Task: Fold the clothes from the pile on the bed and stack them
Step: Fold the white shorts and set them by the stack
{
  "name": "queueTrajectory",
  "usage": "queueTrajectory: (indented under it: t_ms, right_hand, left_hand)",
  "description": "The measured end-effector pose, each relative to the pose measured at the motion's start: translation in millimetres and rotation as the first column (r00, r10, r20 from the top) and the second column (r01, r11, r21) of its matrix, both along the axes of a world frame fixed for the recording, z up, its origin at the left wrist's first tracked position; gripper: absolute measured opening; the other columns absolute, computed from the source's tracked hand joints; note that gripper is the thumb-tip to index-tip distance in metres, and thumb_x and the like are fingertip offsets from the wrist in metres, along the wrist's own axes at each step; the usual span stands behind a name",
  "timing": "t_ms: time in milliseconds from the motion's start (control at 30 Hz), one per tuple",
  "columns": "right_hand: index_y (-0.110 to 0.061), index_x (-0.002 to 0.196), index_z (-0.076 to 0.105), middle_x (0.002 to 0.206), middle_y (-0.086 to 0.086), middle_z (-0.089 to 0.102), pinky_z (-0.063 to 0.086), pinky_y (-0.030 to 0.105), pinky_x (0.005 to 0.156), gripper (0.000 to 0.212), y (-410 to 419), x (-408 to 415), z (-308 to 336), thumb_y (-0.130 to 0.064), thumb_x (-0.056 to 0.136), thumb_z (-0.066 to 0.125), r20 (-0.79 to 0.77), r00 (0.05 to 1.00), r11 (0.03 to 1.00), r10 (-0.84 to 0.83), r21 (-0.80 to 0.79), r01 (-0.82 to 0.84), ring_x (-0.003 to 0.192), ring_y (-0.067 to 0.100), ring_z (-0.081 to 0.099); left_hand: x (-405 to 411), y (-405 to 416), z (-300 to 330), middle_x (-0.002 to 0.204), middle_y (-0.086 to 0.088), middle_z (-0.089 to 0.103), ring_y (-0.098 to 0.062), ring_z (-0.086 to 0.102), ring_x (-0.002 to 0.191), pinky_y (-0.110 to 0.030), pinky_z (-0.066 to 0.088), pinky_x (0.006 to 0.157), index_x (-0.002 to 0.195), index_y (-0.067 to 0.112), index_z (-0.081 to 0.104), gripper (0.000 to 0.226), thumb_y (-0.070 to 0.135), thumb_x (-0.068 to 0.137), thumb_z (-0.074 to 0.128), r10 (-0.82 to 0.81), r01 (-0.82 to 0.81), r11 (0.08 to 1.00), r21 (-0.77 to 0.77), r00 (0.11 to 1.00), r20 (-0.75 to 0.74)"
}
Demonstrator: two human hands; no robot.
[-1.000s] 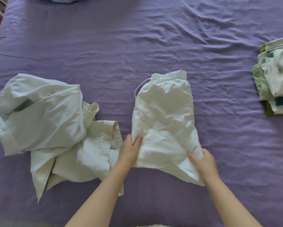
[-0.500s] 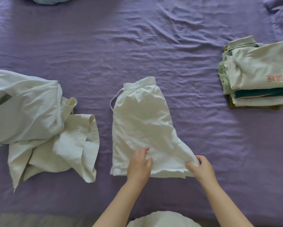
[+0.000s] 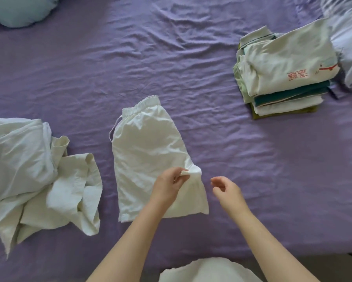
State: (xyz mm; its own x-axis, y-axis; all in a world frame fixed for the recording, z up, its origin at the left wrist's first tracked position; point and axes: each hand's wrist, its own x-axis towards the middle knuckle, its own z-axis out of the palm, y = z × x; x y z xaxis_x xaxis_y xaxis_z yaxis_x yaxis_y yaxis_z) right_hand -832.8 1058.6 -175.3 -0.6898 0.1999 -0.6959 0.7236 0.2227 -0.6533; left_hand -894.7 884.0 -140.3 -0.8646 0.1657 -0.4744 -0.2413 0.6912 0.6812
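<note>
Your left hand (image 3: 171,183) pinches a small tuck of cloth at the right edge of the white shorts (image 3: 148,159), which lie flat in the middle of the bed (image 3: 191,68), waistband away from you. Your right hand (image 3: 225,189) hovers just beside them, fingers loosely curled and holding nothing. The cloth looks thin, light and limp, so it will likely sag and crease; take both hem corners and fold toward the waistband. The folded stack (image 3: 285,72) waits far right, the loose pile (image 3: 34,169) left.
</note>
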Motion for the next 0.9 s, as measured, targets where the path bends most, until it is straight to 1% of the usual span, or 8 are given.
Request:
queueTrajectory:
  t_ms: [67,167,300,400,533,700,800,900]
  right_hand:
    - [-0.021,0.113,0.054,0.107,-0.006,0.059,0.044,0.029,0.077,0.031,-5,9,-8,-0.029,0.085,0.063,0.087,0.984,0.967,0.156,0.192,-0.170,0.099,0.015,0.058]
    - [-0.026,0.116,0.039,0.099,-0.014,0.053,0.039,0.029,0.076,0.049,-25,20,-19,-0.049,0.080,0.063,0.150,0.958,0.940,0.245,0.204,-0.272,0.095,0.012,0.056]
    - [-0.020,0.093,0.053,0.079,-0.008,0.057,0.047,0.037,0.069,0.006,-24,28,-29,-0.019,0.088,0.056,0.088,0.994,0.989,0.063,0.128,-0.074,0.079,0.019,0.055]
    - [-0.020,0.081,0.057,0.073,-0.005,0.060,0.049,0.038,0.066,0.012,-6,36,-28,-0.013,0.090,0.053,0.078,0.997,0.986,-0.024,0.168,0.011,0.073,0.022,0.057]
    - [-0.028,0.089,0.056,0.082,-0.006,0.065,0.046,0.035,0.067,0.013,6,34,-28,-0.021,0.094,0.046,0.124,0.991,0.955,0.056,0.282,-0.090,0.080,0.022,0.060]
    - [-0.020,0.116,0.054,0.106,-0.012,0.055,0.041,0.030,0.087,0.038,-6,12,-23,-0.035,0.083,0.067,-0.156,0.960,0.931,0.233,0.320,-0.174,0.102,0.012,0.049]
    - [-0.020,0.106,0.057,0.099,-0.007,0.060,0.040,0.033,0.077,0.020,-7,-5,-24,-0.026,0.088,0.059,-0.173,0.938,0.892,0.299,0.399,-0.211,0.095,0.018,0.054]
    - [-0.024,0.093,0.061,0.086,-0.009,0.063,0.044,0.033,0.066,0.008,15,-18,-27,-0.019,0.089,0.055,-0.185,0.963,0.940,0.194,0.316,-0.129,0.079,0.017,0.057]
  left_hand:
    - [-8,-5,2,0.061,0.007,0.043,-0.005,0.040,0.057,-0.022,0.031,0.059,0.076,0.007,0.063,0.019,0.021,0.088,0.066,-0.014,0.013,1.000,0.018,0.998,0.057]
    - [-12,-7,4,0.063,-0.001,0.035,-0.013,0.030,0.059,-0.029,0.024,0.057,0.069,-0.004,0.051,0.039,0.026,0.088,0.066,-0.007,0.004,0.999,0.035,0.996,0.092]
    - [-13,-6,0,0.065,-0.002,0.034,-0.014,0.030,0.061,-0.031,0.024,0.058,0.074,-0.006,0.054,0.041,0.031,0.091,0.061,0.026,-0.035,0.997,0.068,0.992,0.125]
    - [-10,-1,-4,0.068,-0.004,0.037,-0.015,0.033,0.064,-0.031,0.026,0.061,0.082,-0.004,0.060,0.039,0.034,0.092,0.058,0.090,-0.106,0.990,0.094,0.983,0.161]
    - [-5,12,-8,0.069,-0.001,0.040,-0.013,0.036,0.064,-0.031,0.029,0.062,0.083,-0.001,0.061,0.037,0.034,0.094,0.055,0.105,-0.129,0.985,0.118,0.977,0.188]
    - [-1,19,-12,0.068,-0.003,0.039,-0.015,0.034,0.064,-0.032,0.028,0.062,0.083,-0.004,0.058,0.039,0.033,0.095,0.054,0.117,-0.151,0.974,0.167,0.973,0.198]
    - [-1,16,-13,0.068,-0.002,0.041,-0.014,0.036,0.065,-0.032,0.030,0.063,0.084,-0.002,0.059,0.039,0.035,0.094,0.056,0.122,-0.157,0.971,0.177,0.973,0.195]
    - [0,15,-15,0.060,0.012,0.035,-0.008,0.032,0.057,-0.027,0.027,0.058,0.070,0.009,0.056,0.031,0.031,0.090,0.062,0.074,-0.089,0.989,0.117,0.989,0.131]
